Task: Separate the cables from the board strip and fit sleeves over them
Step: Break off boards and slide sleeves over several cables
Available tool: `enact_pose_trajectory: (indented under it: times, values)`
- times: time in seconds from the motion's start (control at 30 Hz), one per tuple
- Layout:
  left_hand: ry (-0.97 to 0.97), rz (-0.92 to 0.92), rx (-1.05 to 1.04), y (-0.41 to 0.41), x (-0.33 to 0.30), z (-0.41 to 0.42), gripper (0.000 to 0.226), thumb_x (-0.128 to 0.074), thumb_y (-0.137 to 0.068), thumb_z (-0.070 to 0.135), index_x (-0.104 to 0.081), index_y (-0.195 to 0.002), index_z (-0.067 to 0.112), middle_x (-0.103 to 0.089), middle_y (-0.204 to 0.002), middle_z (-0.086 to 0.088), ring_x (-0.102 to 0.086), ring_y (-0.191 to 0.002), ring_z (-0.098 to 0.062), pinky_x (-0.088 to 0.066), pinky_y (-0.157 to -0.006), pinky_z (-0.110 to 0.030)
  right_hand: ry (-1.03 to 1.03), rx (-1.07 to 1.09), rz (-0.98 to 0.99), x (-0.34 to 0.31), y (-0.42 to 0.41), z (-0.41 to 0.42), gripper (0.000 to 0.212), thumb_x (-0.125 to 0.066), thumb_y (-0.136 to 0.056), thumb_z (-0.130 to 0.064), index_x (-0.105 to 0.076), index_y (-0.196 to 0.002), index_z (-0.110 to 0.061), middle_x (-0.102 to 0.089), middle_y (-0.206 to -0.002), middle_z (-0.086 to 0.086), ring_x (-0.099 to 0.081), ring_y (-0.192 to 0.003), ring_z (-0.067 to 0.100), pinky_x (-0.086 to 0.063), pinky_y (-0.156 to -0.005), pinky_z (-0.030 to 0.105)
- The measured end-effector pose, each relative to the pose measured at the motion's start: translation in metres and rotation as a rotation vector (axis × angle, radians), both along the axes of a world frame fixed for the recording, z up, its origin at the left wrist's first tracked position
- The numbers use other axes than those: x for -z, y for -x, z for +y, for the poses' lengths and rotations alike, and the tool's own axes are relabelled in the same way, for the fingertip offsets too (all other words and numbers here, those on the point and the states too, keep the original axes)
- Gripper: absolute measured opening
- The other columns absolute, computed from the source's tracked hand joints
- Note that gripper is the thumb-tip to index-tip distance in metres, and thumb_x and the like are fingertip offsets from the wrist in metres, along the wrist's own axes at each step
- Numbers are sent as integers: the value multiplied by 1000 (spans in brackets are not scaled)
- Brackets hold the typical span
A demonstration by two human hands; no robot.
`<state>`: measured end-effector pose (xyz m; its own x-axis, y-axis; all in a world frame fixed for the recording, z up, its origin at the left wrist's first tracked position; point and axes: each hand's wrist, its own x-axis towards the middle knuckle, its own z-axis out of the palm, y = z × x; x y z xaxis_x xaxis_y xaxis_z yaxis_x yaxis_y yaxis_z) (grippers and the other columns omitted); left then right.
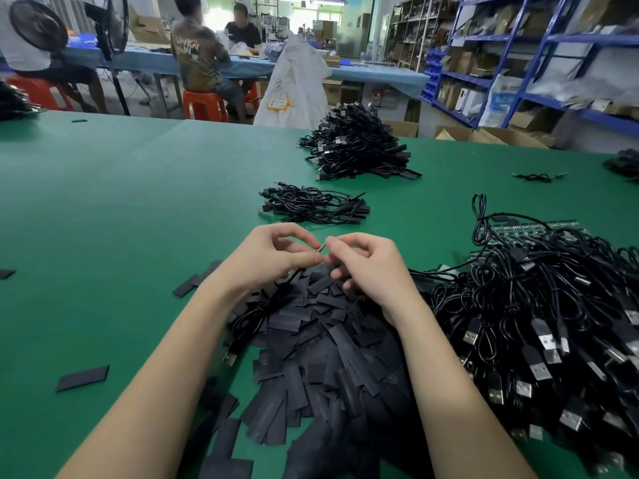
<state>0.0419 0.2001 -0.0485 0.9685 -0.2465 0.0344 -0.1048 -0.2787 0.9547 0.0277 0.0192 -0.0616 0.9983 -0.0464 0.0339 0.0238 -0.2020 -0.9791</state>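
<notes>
Left hand (273, 254), right hand (363, 261) pinch thin piece (321, 248); fingers curled.

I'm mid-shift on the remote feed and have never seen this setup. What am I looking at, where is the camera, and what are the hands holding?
There is no machine here. One camera worn on a person's head looks down at their bare hands over a green table. The left hand and right hand together pinch a small thin piece between their fingers; it is too small to identify. Beneath them lies a heap of flat black sleeves. To the right is a tangle of black USB cables on green board strips. Two further cable piles lie farther away.
</notes>
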Motion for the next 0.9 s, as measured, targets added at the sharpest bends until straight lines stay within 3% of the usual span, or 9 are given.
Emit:
enact_pose_trajectory:
  times: [0.13,0.27,0.37,0.43,0.53,0.6,0.7,0.8,0.9]
  values:
    - [39,54,65,3,-2,-1,35,-87,-61,47,-75,-88,27,-74,-81,4,-57,-72,-7,-45,-60,-15,-94,50,33,-1,0,1,13,-74,-91,-28,-74,-88,-15,-78,-76,1,-66,-60,12,-55,-56,24]
    - [81,181,85,2,0,3,17,-77,-88,21,-69,-103,15,-70,-87,-6,-61,-77,-14,-45,-59,-17,-224,40,46,-2,0,5,6,-73,-92,-14,-72,-91,-8,-75,-68,1,-70,-60,9,-53,-53,17]
    - [134,239,56,4,0,3,10,-69,-93,6,-65,-102,7,-68,-78,-12,-59,-63,-18,-48,-60,-20,-229,20,40,1,-2,8,4,-71,-93,-15,-72,-92,-11,-76,-72,-1,-71,-64,10,-55,-56,20]
    - [179,229,-64,4,-1,2,9,-68,-92,1,-65,-97,6,-65,-73,-13,-53,-56,-18,-48,-58,-20,-52,48,-9,5,-3,8,3,-69,-94,-22,-71,-91,-20,-77,-74,-7,-72,-67,9,-58,-61,25]
    - [180,191,-283,0,1,5,12,-70,-88,-2,-65,-95,6,-63,-72,-14,-51,-49,-16,-46,-47,-16,438,79,-148,11,-4,4,6,-69,-88,-27,-70,-83,-30,-72,-69,-18,-65,-65,0,-57,-73,26]
    - [180,181,-347,-2,3,7,12,-71,-87,-3,-65,-93,5,-63,-73,-15,-51,-50,-16,-45,-45,-15,585,24,-175,10,-4,5,11,-66,-88,-25,-69,-83,-34,-70,-75,-18,-63,-70,3,-58,-78,31]
    - [164,176,-379,-5,8,8,12,-73,-85,-1,-66,-90,7,-65,-73,-14,-54,-53,-19,-50,-49,-18,785,-119,-156,6,-8,14,25,-61,-92,-19,-70,-104,-39,-71,-104,-13,-65,-97,15,-55,-88,36]
    - [112,171,-379,-7,12,9,13,-73,-82,1,-67,-86,11,-67,-66,-7,-59,-53,-18,-53,-60,-24,955,-217,-174,-1,-16,24,47,-55,-95,-11,-62,-127,-45,-60,-135,-7,-54,-122,21,-51,-94,38]
    - [98,171,-367,-7,13,9,12,-73,-82,1,-67,-85,11,-66,-59,-3,-57,-47,-14,-51,-52,-20,1068,-284,-143,-6,-23,30,57,-51,-93,-8,-59,-134,-48,-57,-139,-9,-51,-128,23,-50,-95,37]
